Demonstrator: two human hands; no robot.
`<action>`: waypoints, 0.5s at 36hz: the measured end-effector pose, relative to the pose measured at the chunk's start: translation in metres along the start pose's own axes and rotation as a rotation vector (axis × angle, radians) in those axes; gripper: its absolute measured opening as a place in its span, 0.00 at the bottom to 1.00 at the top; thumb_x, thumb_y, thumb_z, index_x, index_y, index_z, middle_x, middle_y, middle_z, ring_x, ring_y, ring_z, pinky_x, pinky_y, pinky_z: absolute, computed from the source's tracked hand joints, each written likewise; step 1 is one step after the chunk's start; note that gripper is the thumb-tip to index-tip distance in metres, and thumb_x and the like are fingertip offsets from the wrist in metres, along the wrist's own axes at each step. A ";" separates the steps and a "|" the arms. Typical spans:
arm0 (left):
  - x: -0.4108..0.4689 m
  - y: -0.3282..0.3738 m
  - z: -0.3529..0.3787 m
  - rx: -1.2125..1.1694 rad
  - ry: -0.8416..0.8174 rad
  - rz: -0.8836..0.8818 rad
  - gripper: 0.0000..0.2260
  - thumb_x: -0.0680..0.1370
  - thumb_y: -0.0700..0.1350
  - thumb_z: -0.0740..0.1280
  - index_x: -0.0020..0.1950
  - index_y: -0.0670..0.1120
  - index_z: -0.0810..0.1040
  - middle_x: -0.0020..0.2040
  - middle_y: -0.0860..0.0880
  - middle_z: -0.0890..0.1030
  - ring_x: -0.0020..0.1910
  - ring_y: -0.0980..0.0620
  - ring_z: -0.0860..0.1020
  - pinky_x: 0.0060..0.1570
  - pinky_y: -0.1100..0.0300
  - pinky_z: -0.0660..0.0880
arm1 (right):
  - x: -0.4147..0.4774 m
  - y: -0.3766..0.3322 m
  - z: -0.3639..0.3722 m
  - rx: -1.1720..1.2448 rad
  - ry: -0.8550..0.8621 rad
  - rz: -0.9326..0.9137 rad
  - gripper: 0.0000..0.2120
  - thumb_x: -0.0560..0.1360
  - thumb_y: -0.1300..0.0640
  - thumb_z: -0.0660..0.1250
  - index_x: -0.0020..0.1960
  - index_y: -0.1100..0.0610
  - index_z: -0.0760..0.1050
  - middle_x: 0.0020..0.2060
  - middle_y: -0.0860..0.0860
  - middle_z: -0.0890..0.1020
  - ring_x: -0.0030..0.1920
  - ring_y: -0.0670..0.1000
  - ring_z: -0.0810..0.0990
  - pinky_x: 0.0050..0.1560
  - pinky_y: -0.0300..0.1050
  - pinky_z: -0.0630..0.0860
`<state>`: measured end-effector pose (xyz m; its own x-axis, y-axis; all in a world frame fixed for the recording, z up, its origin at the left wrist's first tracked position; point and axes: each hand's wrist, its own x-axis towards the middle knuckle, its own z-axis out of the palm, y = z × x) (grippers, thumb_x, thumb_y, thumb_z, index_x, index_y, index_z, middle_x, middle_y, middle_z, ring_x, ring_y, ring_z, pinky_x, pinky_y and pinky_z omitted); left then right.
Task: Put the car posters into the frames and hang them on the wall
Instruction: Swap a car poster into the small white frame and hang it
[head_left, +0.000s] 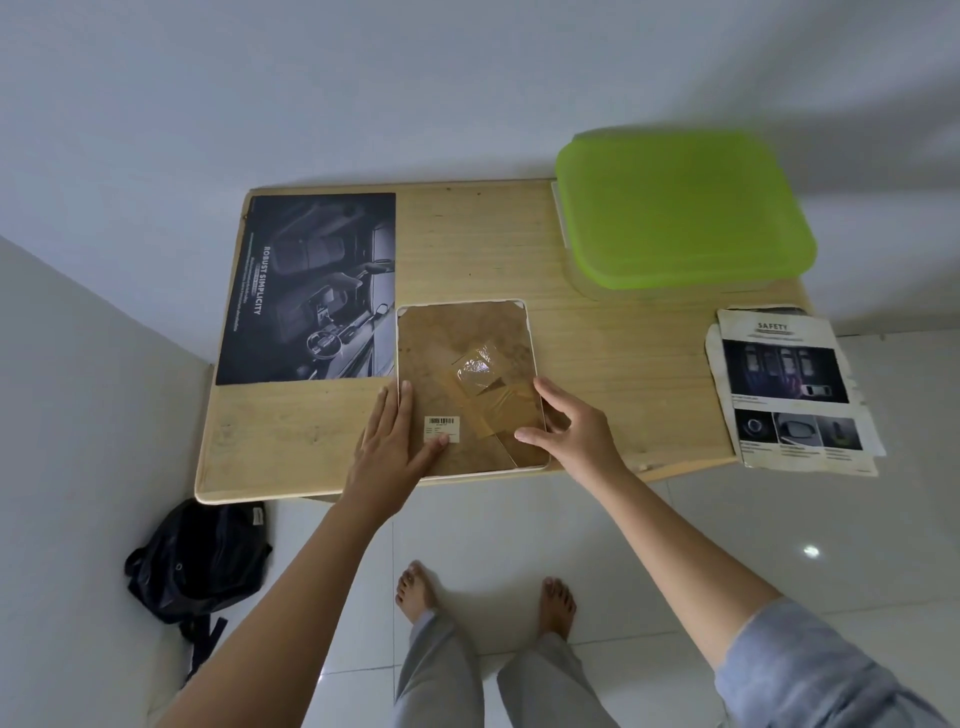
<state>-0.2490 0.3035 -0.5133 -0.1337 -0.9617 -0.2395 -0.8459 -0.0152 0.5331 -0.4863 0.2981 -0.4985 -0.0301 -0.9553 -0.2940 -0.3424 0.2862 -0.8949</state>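
A white-edged picture frame (457, 343) lies face down near the front of the wooden table (613, 353), showing its brown backing board with a barcode sticker and a taped plastic packet. My left hand (397, 436) lies flat on the frame's left part, fingers straight, thumb by the sticker. My right hand (569, 423) is at the frame's right edge, with its thumb on the backing and its fingers past the rim. A dark car-interior poster (311, 286) lies flat at the table's left. A crumpled "SAFETY" car poster (789, 384) hangs over the table's right end.
A green-lidded clear plastic box (680, 208) stands at the table's back right. The table sits in a corner against white walls. A black backpack (202, 561) lies on the tiled floor below the table's left end. My bare feet stand in front of the table.
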 end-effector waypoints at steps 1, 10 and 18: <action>0.000 -0.001 0.001 0.010 -0.004 -0.001 0.38 0.73 0.67 0.50 0.76 0.50 0.39 0.77 0.52 0.43 0.75 0.56 0.39 0.72 0.55 0.46 | 0.000 0.000 0.000 0.015 0.008 -0.003 0.35 0.64 0.67 0.76 0.68 0.61 0.68 0.68 0.51 0.70 0.67 0.42 0.66 0.55 0.21 0.65; 0.003 -0.004 0.006 0.046 -0.004 -0.012 0.42 0.68 0.71 0.43 0.76 0.51 0.39 0.77 0.52 0.42 0.73 0.59 0.38 0.72 0.55 0.46 | -0.001 -0.006 0.005 0.076 0.146 0.031 0.32 0.59 0.66 0.79 0.62 0.61 0.75 0.53 0.49 0.79 0.49 0.42 0.76 0.43 0.22 0.71; 0.001 -0.003 0.004 0.052 -0.006 -0.004 0.38 0.73 0.66 0.49 0.76 0.50 0.38 0.77 0.51 0.42 0.75 0.55 0.40 0.72 0.52 0.47 | 0.000 -0.008 0.002 0.004 0.106 0.034 0.30 0.60 0.65 0.79 0.60 0.61 0.75 0.51 0.51 0.78 0.48 0.45 0.78 0.47 0.30 0.76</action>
<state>-0.2489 0.3035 -0.5182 -0.1330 -0.9600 -0.2463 -0.8720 -0.0048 0.4895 -0.4816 0.2964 -0.4917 -0.1409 -0.9473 -0.2877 -0.3354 0.3191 -0.8864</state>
